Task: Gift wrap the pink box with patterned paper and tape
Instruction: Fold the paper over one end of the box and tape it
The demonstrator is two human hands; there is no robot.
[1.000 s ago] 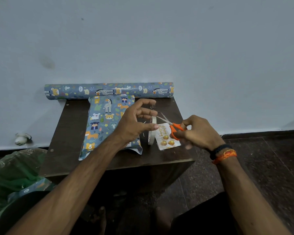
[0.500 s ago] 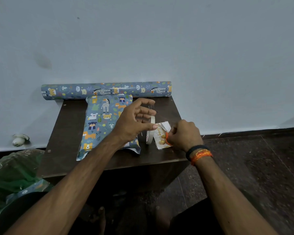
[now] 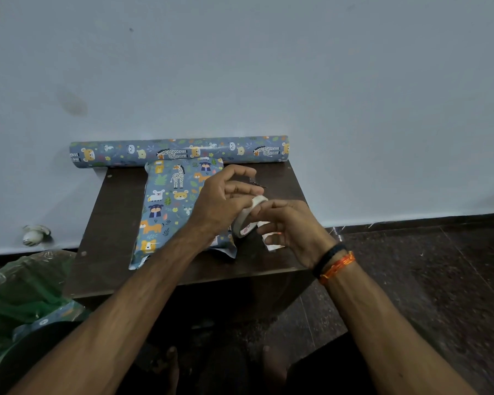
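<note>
Head view, both hands on tape roll (image 3: pixel 248 216), red lettering unreadable

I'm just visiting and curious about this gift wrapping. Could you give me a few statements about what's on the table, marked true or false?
1. Both hands are at the tape roll. True: left hand, right hand.
2. The wrapping paper roll lies along the wall at the back of the table. True.
3. The wrapped box is covered in plain red paper. False: blue animal-patterned paper.
4. The right wrist is bare. False: it wears black and orange bands.
5. A green plastic bag sits at lower left. True.
</note>
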